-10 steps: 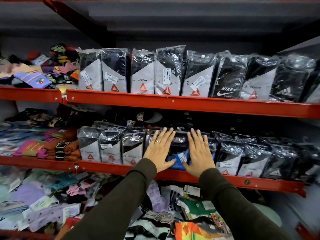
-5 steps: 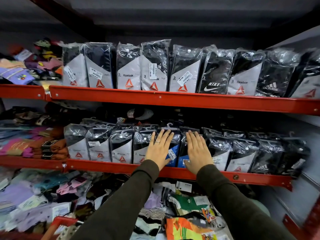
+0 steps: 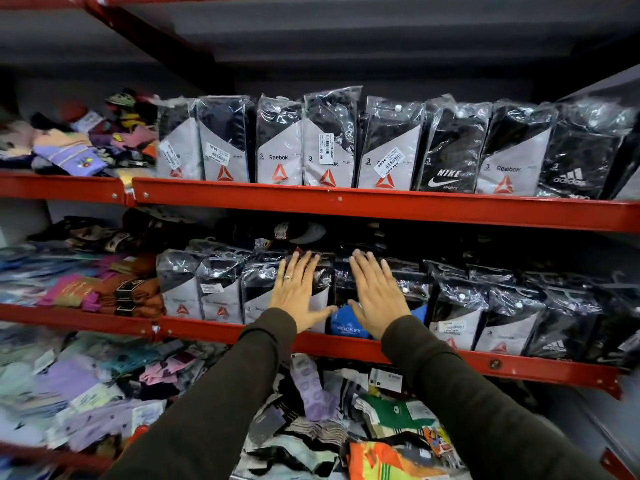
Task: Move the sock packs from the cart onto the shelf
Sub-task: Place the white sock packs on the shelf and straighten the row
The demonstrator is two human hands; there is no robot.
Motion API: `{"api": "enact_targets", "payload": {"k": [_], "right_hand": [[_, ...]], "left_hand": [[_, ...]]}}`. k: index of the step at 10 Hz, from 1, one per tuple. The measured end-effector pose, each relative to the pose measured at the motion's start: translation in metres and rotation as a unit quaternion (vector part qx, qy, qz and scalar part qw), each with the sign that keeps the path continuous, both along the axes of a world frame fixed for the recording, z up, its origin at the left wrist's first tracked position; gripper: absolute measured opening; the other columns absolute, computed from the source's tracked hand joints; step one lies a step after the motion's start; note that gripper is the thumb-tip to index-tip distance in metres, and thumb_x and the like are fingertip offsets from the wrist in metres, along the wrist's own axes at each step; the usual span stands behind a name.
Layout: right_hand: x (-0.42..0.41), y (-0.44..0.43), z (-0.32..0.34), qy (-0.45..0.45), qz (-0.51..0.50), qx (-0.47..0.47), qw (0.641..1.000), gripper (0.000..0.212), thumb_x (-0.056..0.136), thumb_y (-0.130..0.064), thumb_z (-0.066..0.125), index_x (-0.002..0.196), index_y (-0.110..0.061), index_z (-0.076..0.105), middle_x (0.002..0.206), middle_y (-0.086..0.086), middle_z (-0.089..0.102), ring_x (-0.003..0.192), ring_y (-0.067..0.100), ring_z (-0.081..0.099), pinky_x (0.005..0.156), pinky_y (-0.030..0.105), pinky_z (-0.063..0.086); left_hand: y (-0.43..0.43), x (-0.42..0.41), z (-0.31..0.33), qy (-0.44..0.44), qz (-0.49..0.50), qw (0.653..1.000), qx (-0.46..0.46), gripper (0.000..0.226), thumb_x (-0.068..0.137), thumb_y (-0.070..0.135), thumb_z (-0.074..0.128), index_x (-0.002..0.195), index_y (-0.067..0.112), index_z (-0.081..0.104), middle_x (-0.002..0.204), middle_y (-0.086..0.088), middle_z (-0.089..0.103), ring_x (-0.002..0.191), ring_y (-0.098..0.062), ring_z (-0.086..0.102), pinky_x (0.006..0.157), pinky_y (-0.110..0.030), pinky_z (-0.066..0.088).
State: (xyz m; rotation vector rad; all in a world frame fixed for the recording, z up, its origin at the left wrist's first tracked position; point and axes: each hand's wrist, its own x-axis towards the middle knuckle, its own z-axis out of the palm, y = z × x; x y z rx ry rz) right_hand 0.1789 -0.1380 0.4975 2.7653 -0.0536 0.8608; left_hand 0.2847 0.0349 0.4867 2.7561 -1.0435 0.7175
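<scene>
Two hands are pressed flat, fingers spread, against the packs on the middle shelf (image 3: pixel 221 332). The left hand (image 3: pixel 298 295) is laid open on a grey-and-black Reebok pack (image 3: pixel 320 299); a ring (image 3: pixel 287 277) is worn on one finger. The right hand (image 3: pixel 375 295) is laid open beside it, over black packs, with nothing gripped by either. Between the thumbs a blue Jockey pack (image 3: pixel 348 323) is seen, standing just behind the shelf's red front lip. Packs are stood upright in a tight row along this shelf, touching side by side from the left Reebok ones to the Adidas pack (image 3: pixel 557 327) at right, so little free room is left along the edge. Above their tops a dark gap is left under the upper shelf (image 3: pixel 381 207), where more packs are lined up to its lip. Loose coloured socks (image 3: pixel 104 292) are piled at the left end. Below the middle lip, mixed socks (image 3: pixel 311 410) are heaped beneath both sleeves.
</scene>
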Motion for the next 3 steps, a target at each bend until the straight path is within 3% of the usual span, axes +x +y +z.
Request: {"api": "enact_targets", "payload": {"k": [1, 3], "right_hand": [[0.01, 0.01, -0.012, 0.028, -0.018, 0.013, 0.999, 0.079, 0.099, -0.038, 0.045, 0.156, -0.003, 0.004, 0.166, 0.015, 0.007, 0.154, 0.032, 0.004, 0.124, 0.045, 0.0], [0.012, 0.013, -0.01, 0.056, -0.046, 0.018, 0.997, 0.075, 0.102, -0.037, 0.034, 0.155, -0.005, -0.009, 0.167, 0.013, -0.005, 0.155, 0.029, -0.006, 0.125, 0.042, -0.004]], "left_hand": [[0.006, 0.002, -0.004, 0.017, -0.007, 1.0, 0.009, 0.111, 0.072, 0.086, 0.012, 0.159, 0.019, -0.002, 0.168, -0.004, 0.004, 0.155, -0.026, -0.008, 0.126, -0.049, -0.005], [0.006, 0.002, 0.003, 0.05, -0.012, 0.999, 0.005, 0.088, 0.093, 0.071, 0.03, 0.159, 0.023, -0.005, 0.169, -0.001, 0.0, 0.155, -0.024, -0.01, 0.127, -0.047, -0.002]]}}
